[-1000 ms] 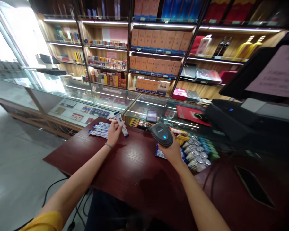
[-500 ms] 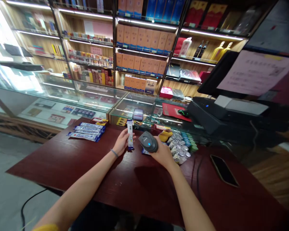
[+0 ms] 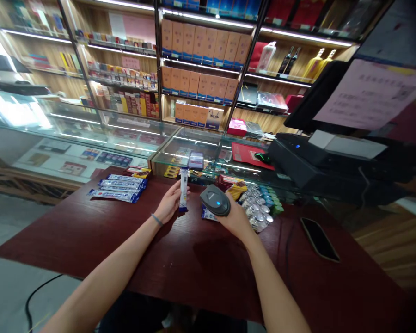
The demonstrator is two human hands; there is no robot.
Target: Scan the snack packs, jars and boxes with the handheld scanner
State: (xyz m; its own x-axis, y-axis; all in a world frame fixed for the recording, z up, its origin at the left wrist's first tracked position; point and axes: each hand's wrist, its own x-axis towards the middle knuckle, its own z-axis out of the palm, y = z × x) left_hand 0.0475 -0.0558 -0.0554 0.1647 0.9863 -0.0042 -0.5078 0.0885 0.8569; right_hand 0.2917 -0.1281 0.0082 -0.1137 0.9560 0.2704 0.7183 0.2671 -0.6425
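Observation:
My left hand (image 3: 171, 201) is closed around a slim white and blue snack packet (image 3: 183, 189), held upright above the table. In my right hand (image 3: 236, 219) is a dark grey barcode scanner (image 3: 215, 200) with a blue light on top, its nose toward the packet but apart from it. Under the scanner, part of another blue and white packet (image 3: 208, 213) shows on the table. Several similar packets (image 3: 119, 187) lie fanned out on the left, beside a red and yellow pack (image 3: 137, 171).
On the dark red table (image 3: 152, 263), silver-topped items (image 3: 258, 208) and yellow-brown packs (image 3: 235, 188) sit right of the scanner. A phone (image 3: 319, 239) lies farther right. Behind runs a glass counter (image 3: 190, 138), with a mouse (image 3: 262, 157) on a red mat and a monitor (image 3: 319, 97).
The view has tilted down and shifted slightly. My left hand has turned the packet so its face looks narrower; the scanner stays in my right hand, a little farther from the packet.

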